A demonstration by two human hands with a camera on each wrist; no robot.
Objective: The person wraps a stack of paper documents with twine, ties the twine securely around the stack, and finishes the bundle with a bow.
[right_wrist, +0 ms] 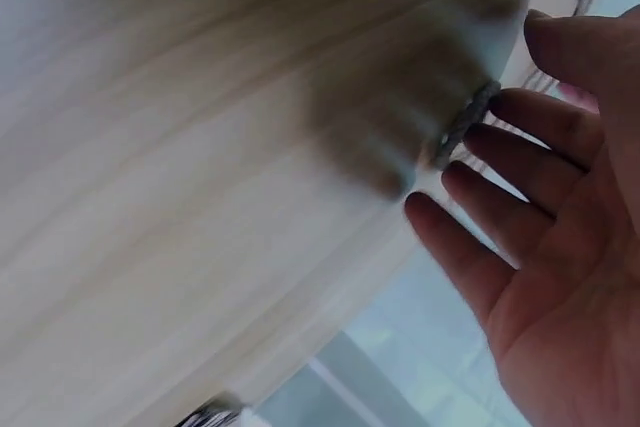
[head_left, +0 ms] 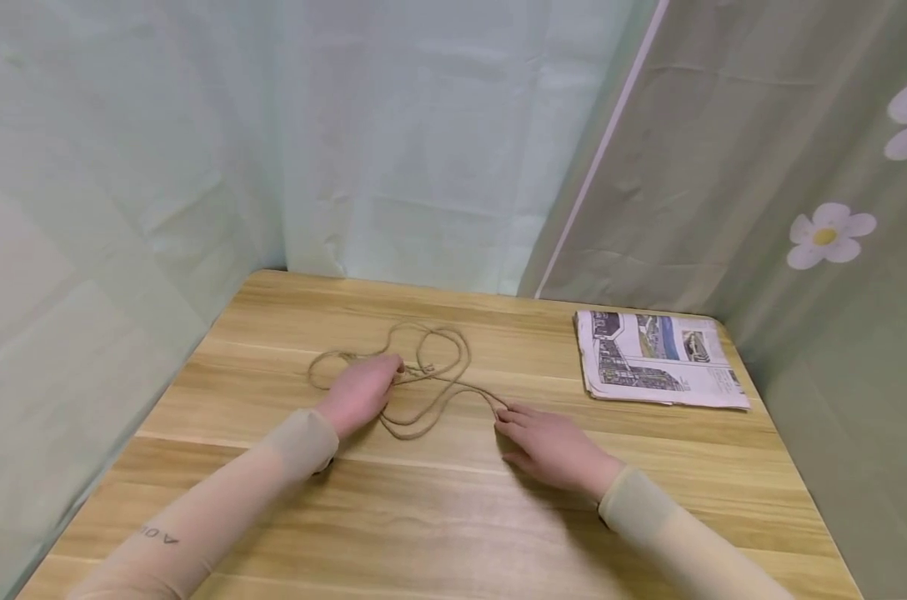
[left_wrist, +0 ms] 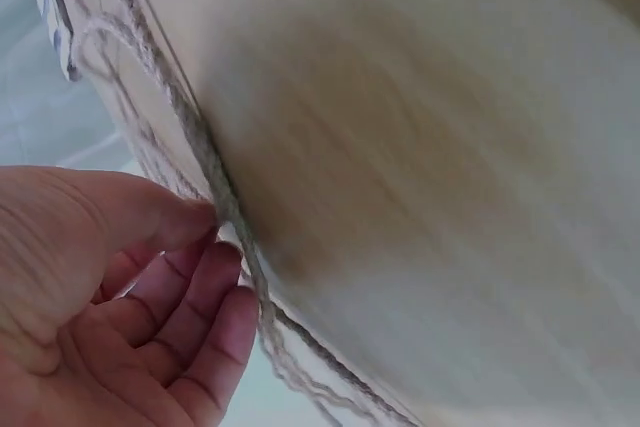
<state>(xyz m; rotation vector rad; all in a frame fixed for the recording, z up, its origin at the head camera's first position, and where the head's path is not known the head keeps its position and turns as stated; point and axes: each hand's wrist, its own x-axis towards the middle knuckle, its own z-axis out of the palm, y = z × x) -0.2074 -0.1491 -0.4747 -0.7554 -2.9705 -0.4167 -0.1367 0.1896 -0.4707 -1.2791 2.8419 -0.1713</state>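
A thin brown rope (head_left: 404,437) lies in loose, overlapping loops on the wooden table (head_left: 438,525). My left hand (head_left: 359,392) is over the left part of the loops. In the left wrist view, the thumb and curled fingers pinch the rope (left_wrist: 185,117). To the right, my right hand (head_left: 554,450) lies palm down at the rope's right-hand bend. Its fairly straight fingertips touch the rope (right_wrist: 467,125) in the right wrist view, with the thumb held apart. Part of the rope is hidden under the left hand.
A folded newspaper (head_left: 633,367) with printed pictures lies at the table's back right. Pale curtains (head_left: 423,150) hang behind the table and along both sides. Flower shapes mark the right-hand curtain (head_left: 874,333).
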